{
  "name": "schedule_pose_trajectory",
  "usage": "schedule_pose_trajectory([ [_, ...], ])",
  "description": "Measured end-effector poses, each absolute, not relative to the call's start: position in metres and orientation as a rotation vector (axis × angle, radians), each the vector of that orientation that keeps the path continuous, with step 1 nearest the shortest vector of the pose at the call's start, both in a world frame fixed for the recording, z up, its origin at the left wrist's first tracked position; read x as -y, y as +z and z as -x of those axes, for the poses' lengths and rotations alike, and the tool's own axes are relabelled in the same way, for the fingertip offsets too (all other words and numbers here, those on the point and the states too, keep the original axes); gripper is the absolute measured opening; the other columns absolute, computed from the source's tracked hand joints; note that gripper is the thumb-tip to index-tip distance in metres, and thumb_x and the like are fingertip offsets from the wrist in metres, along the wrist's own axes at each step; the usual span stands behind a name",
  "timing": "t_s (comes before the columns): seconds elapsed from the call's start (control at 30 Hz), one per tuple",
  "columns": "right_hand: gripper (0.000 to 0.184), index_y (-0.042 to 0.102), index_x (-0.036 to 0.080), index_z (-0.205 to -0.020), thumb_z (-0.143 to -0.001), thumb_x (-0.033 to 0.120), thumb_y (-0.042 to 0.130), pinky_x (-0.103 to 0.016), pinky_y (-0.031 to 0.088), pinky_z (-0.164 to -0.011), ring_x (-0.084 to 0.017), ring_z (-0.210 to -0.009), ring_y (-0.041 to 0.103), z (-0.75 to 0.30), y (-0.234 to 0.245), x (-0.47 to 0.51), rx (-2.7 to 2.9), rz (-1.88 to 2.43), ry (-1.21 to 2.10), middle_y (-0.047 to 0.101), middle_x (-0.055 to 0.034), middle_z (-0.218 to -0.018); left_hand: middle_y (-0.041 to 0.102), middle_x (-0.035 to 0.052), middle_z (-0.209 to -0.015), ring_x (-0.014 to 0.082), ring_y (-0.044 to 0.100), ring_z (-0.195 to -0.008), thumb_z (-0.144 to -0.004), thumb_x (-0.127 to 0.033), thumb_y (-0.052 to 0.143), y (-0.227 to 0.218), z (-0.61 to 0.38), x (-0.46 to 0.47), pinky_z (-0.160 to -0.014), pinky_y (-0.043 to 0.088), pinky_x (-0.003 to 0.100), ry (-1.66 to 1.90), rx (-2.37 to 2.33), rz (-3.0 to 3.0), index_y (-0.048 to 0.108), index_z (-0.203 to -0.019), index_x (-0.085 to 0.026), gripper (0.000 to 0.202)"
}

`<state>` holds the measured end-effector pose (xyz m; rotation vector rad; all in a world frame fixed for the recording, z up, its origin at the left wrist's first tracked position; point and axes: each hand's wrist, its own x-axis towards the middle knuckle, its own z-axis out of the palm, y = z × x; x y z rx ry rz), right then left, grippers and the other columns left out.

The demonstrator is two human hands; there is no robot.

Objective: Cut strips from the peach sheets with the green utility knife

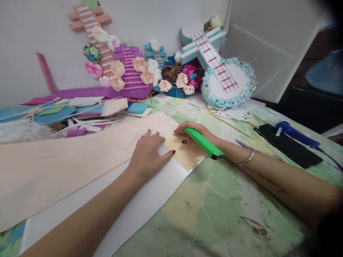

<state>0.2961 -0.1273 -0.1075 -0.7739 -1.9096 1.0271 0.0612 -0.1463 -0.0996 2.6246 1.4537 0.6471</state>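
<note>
My left hand (146,154) lies with its fingers spread on a long peach paper sheet (61,167) and the white sheet (152,189) under it. My right hand (197,131) is closed around a green utility knife (203,143), whose dark rear end points toward me; its blade end is hidden by the hand. Beneath the right hand lies a small yellowish card (184,155) on the right end of the white sheet. The left thumb reaches close to this card's left edge.
Decorated toy guitars, one purple (131,71) and one pale blue and white (227,84), lean at the back. Coloured foam scraps (59,112) lie at left. At right are scissors (242,143), a black phone-like slab (286,144) and a blue glue gun (297,134) with a cord.
</note>
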Motion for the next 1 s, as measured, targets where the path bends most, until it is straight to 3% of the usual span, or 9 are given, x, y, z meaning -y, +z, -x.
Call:
schedule_pose_trajectory([
  [0.43,0.036,0.059,0.024,-0.116,-0.082,0.031,0.070,-0.038,0.048,-0.101,-0.024,-0.120,0.059,-0.2992,-0.1088,0.1265,1.980,0.796,0.933,0.061,-0.0060,-0.122,0.069,0.0124,-0.101,0.0426,0.050,-0.124,-0.079,-0.044,0.064,-0.1002,-0.0609,0.1471,-0.104,0.041,0.057,0.696,-1.445,-2.639,0.069,-0.093,-0.017,0.031],
  [0.63,0.048,0.060,0.024,-0.118,-0.074,0.033,0.076,-0.037,0.049,-0.096,-0.025,-0.110,0.063,-0.2999,-0.1076,0.1262,2.169,0.892,0.663,0.065,-0.0068,-0.120,0.069,0.0105,-0.097,0.0418,0.052,-0.123,-0.078,-0.042,0.066,-0.1000,-0.0606,0.1468,-0.105,0.040,0.056,0.713,-1.427,-2.646,0.068,-0.090,-0.018,0.026],
  [1.0,0.053,0.063,0.022,-0.112,-0.065,0.038,0.082,-0.035,0.051,-0.088,-0.027,-0.102,0.067,-0.2984,-0.1091,0.1286,2.093,1.030,0.535,0.069,-0.0061,-0.114,0.068,0.0122,-0.105,0.0432,0.051,-0.122,-0.078,-0.042,0.065,-0.0990,-0.0607,0.1474,-0.101,0.042,0.057,0.664,-1.455,-2.593,0.064,-0.094,-0.016,0.031],
])
